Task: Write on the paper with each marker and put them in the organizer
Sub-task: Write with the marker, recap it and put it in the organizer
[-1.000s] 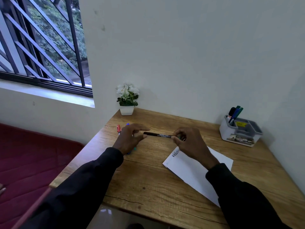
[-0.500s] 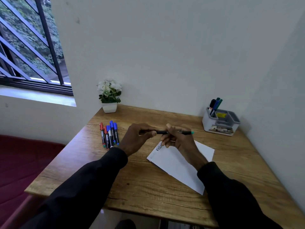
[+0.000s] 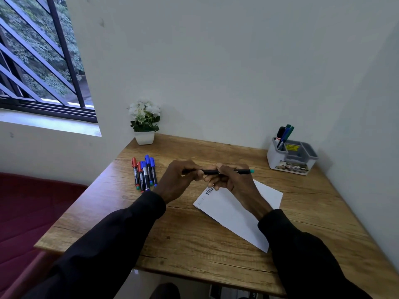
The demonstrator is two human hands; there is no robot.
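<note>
A black marker [image 3: 210, 172] with a teal end [image 3: 251, 171] is held level above the desk between both hands. My left hand [image 3: 180, 180] grips its left end, which may be the cap. My right hand [image 3: 232, 181] grips the barrel, and the teal end sticks out to the right. Under my right hand lies a white paper [image 3: 235, 212] with black writing at its near-left corner. Several red and blue capped markers [image 3: 144, 173] lie in a bunch on the desk left of my left hand. A grey organizer [image 3: 291, 156] at the back right holds a few markers upright.
A small white pot of white flowers [image 3: 144, 124] stands at the back left of the wooden desk [image 3: 194, 240]. Walls close the desk at the back and right. A dark red seat [image 3: 26, 212] lies left of the desk, under a barred window.
The view swung, bringing the bunch of markers into sight. The hands moved closer together along the marker, and its teal end now shows past my right hand.
</note>
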